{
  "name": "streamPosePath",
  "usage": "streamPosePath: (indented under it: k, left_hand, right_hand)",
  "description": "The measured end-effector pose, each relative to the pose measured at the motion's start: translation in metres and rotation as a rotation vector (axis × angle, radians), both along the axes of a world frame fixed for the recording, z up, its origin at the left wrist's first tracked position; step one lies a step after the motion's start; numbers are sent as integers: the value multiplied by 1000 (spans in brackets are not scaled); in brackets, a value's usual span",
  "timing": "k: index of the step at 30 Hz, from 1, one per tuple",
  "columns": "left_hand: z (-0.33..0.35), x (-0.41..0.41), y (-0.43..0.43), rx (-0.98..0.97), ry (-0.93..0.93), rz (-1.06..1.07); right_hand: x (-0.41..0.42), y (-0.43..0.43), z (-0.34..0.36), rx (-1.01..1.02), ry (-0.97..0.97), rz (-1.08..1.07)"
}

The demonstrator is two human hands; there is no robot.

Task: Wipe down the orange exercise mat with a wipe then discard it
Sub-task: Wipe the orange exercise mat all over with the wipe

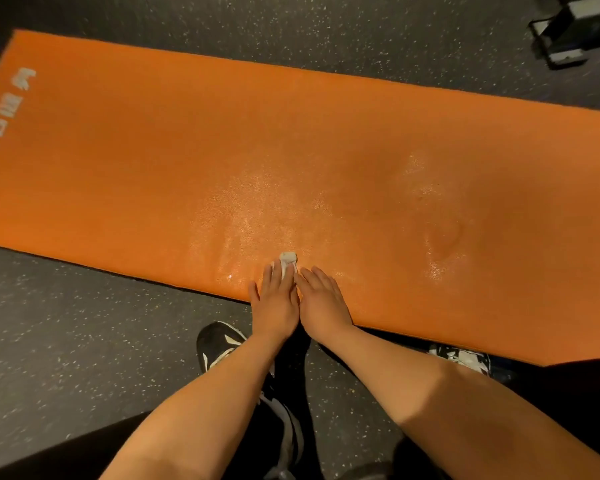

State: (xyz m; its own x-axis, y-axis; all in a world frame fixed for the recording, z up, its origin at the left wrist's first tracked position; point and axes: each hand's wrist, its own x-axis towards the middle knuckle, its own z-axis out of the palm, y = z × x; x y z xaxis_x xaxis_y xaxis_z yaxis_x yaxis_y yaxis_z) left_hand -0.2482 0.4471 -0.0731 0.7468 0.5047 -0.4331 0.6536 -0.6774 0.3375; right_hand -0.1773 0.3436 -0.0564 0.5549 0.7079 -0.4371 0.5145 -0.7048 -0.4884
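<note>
The orange exercise mat (194, 150) lies flat across the dark speckled floor, with white lettering at its left end. A wet sheen shows on its middle part. A small white wipe (288, 259) sits on the mat near the front edge. My left hand (274, 303) lies flat with straight fingers pressing on the wipe. My right hand (321, 299) lies flat on the mat right beside it, fingers straight, touching the left hand.
My two black-and-white shoes (219, 344) stand on the floor (66, 323) just in front of the mat's near edge. A dark piece of gym equipment (568, 32) stands at the top right, beyond the mat.
</note>
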Motion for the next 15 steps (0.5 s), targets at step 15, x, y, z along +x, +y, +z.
streamPosePath:
  k: [15]
  left_hand:
    - [7, -23, -23, -26, 37, 76]
  right_hand:
    - [-2, -12, 3, -78, -14, 25]
